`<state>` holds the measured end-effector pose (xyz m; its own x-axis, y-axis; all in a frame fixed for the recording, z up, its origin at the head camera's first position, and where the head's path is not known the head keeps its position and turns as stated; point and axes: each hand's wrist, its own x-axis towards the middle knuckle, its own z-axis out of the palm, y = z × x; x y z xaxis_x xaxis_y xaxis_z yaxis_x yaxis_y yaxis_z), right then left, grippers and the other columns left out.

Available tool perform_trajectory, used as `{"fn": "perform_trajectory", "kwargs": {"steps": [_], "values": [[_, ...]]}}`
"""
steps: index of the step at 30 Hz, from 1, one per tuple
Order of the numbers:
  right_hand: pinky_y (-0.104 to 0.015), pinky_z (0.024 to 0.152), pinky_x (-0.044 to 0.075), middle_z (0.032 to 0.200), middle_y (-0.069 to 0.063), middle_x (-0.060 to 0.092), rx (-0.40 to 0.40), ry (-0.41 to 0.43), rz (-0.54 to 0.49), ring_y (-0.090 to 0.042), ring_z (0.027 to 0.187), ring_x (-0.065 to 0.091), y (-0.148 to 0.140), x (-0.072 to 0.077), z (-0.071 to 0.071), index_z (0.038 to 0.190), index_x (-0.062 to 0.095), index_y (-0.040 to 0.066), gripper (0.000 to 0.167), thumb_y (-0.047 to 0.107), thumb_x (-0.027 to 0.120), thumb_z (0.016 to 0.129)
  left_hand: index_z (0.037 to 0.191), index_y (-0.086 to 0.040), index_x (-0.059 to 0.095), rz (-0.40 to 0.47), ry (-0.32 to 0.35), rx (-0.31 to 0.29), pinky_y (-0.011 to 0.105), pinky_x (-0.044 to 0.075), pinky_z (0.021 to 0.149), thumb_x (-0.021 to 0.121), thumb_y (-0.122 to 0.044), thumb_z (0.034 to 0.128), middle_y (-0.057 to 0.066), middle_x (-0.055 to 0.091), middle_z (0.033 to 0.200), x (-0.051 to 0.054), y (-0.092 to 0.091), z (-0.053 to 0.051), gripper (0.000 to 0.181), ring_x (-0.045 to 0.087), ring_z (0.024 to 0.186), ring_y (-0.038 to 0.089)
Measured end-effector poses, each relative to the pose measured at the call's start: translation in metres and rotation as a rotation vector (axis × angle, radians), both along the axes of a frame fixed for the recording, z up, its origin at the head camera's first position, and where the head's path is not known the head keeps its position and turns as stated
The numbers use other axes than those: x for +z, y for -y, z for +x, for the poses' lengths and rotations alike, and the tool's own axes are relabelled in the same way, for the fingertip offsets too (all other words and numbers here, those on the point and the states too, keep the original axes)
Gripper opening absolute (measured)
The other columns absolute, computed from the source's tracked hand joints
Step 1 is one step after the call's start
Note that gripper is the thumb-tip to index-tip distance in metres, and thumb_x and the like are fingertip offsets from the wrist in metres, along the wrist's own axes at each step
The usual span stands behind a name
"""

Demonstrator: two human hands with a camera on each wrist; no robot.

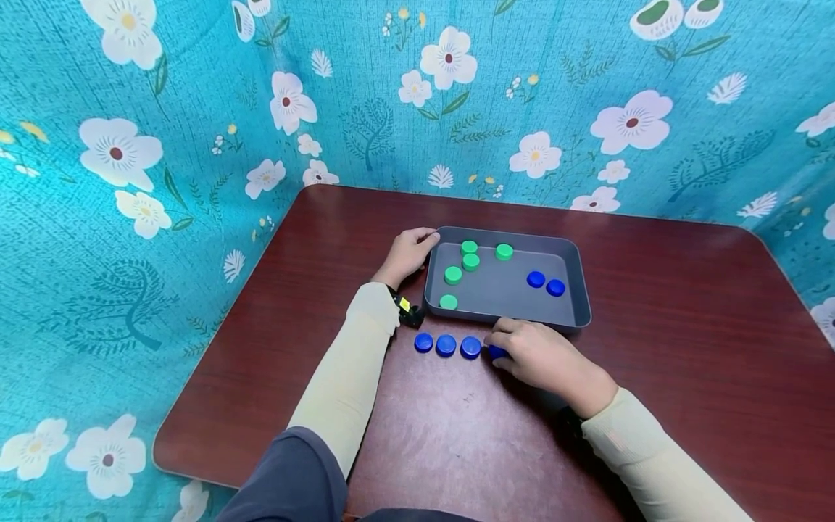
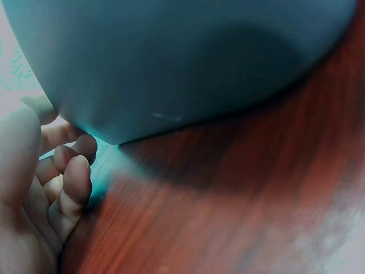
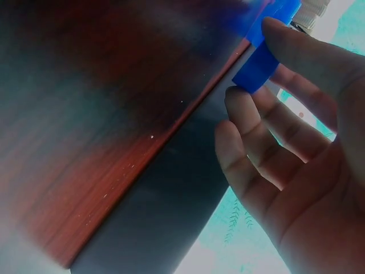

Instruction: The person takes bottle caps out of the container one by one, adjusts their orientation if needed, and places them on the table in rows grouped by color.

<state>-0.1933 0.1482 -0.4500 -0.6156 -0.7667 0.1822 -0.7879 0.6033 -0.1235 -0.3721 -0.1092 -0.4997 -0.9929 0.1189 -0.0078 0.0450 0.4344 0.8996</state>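
Note:
In the head view a grey tray (image 1: 496, 290) holds several green caps (image 1: 471, 262) at its left and two blue caps (image 1: 536, 279) at its right. The left hand (image 1: 407, 254) rests at the tray's upper left corner, thumb on the rim; in the left wrist view its fingers (image 2: 77, 182) are bent beside the tray wall (image 2: 171, 68). In front of the tray the right hand (image 1: 538, 355) pinches a blue cap (image 1: 497, 352), at the right end of a row of blue caps (image 1: 446, 345). The right wrist view shows this cap (image 3: 256, 68) between thumb and fingers.
The dark red wooden table (image 1: 685, 326) extends to both sides of the tray. A blue flowered cloth (image 1: 489, 109) hangs behind and to the left of it. A black band with a yellow-marked device (image 1: 406, 304) is on the left wrist, close to the tray's lower left corner.

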Motion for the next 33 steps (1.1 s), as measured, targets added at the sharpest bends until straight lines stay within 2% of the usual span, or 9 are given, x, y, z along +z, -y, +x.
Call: {"fn": "perform_trajectory", "kwargs": {"steps": [8,18,25,33], "values": [[-0.033,0.069,0.054,0.088,0.002,0.059,-0.002,-0.001,0.003,-0.013,0.076,0.061,0.0023,0.0025,-0.001,0.094,0.073,0.01,0.022,0.014,0.084,0.075,0.133,-0.022,0.063,0.004,0.004,0.004,0.033,0.053,0.062,0.054,-0.047,0.0981,-0.003,0.065,0.115,0.0035,0.0005,-0.0014,0.044,0.062,0.064,0.021],[-0.032,0.066,0.053,0.083,0.002,0.057,-0.001,0.016,0.018,-0.012,0.073,0.059,0.0072,0.003,-0.0008,0.092,0.073,0.009,0.021,0.014,0.085,0.075,0.133,-0.022,0.063,-0.002,0.011,0.008,0.034,0.053,0.062,0.054,-0.047,0.0983,-0.003,0.065,0.114,0.0007,0.0018,0.0004,0.044,0.062,0.064,0.022],[-0.032,0.066,0.052,0.084,0.003,0.057,0.004,0.013,0.02,-0.011,0.072,0.059,0.0084,-0.0005,-0.0016,0.091,0.073,0.011,0.023,0.015,0.087,0.073,0.133,-0.022,0.062,-0.022,0.011,0.003,0.032,0.054,0.066,0.053,-0.049,0.0981,-0.002,0.062,0.124,-0.0004,0.0009,0.0024,0.045,0.062,0.083,0.014],[-0.032,0.068,0.053,0.086,0.003,0.059,-0.003,0.019,0.028,-0.011,0.075,0.06,0.0085,-0.0004,-0.0024,0.093,0.074,0.011,0.025,0.016,0.087,0.072,0.132,-0.022,0.063,-0.007,0.006,0.005,0.033,0.053,0.063,0.054,-0.048,0.0982,-0.003,0.064,0.118,-0.0014,0.0003,0.0001,0.044,0.063,0.067,0.02]]}}
